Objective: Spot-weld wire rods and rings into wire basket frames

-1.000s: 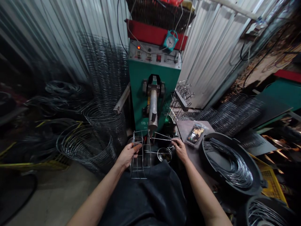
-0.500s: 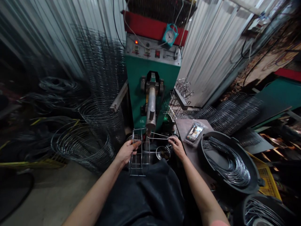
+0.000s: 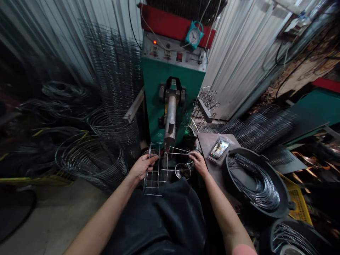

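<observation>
An open wire frame hangs in front of the green machine, just above the dark cloth over the person's lap and near the lower tip of the machine's metal arm. The left hand grasps its left side, thumb pressed over the wire. The right hand pinches a thin wire piece whose 2 strands spread toward that tip; whether they touch it or the frame, I cannot tell.

Below the strands sits a small round dish, its contents too dark to tell. To the right, a black tub holds a thick loop of bent wires, and a 2nd tub holds more wires around a pale round piece. A yellow crate shows beside the 1st tub. A phone lies in a clear bag on the tabletop.

Compared with 0.5 s ago, both grips are unchanged, and more of the pink sleeve shows at the right arm.
</observation>
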The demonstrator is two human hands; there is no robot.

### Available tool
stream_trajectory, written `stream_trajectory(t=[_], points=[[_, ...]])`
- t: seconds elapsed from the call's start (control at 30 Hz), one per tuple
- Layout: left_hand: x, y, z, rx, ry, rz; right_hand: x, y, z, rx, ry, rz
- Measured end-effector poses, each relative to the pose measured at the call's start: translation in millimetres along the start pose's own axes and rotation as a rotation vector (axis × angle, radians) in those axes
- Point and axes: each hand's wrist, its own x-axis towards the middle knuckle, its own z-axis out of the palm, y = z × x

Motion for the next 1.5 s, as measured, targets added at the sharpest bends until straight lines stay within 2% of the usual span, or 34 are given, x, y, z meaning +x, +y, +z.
stream_trajectory(t=[0.4, 0.53, 0.63, 0.73, 0.83, 1.0, 1.13, 1.27, 1.4, 1.5], points=[[4.6, 1.4, -1.3, 0.004, -0.008, -0.028, 1.4, -2.0, 0.7, -0.018, 0.006, 0.002], [7.1, 1.1, -3.5, 0.024, 0.02, -0.045, 1.8, 1.2, -7.7, -0.005, -0.036, 0.025], [5.7, 1.9, -3.4, 0.023, 0.013, -0.036, -1.3, 14.9, -20.8, -0.001, -0.027, 0.064], [1.9, 2.7, -1.7, 0.005, 0.001, -0.016, -6.9, 38.1, -29.5, -0.04, 0.092, 0.103], [-2.3, 2.7, -0.1, -0.006, 0.005, -0.002, -13.1, 60.2, -27.0, -0.102, 0.175, 0.076], [-7.5, 1.1, -0.3, 0.003, 0.014, 0.007, -20.6, 76.0, -15.0, -0.267, 0.102, -0.008], [-8.8, -2.4, -1.6, 0.005, 0.035, -0.012, -27.6, 70.4, -19.6, -0.442, 0.099, 0.063], [-9.2, -4.6, -1.4, -0.032, 0.094, -0.01, -49.3, 54.1, -40.0, -0.608, 0.098, 0.114], [-11.4, -4.5, 0.1, -0.063, 0.144, 0.033, -76.8, 29.5, -59.6, -0.761, 0.01, 0.053], [-11.8, -5.7, 1.9, -0.09, 0.137, 0.055, -81.0, 8.7, -63.5, -0.766, -0.061, -0.071]])
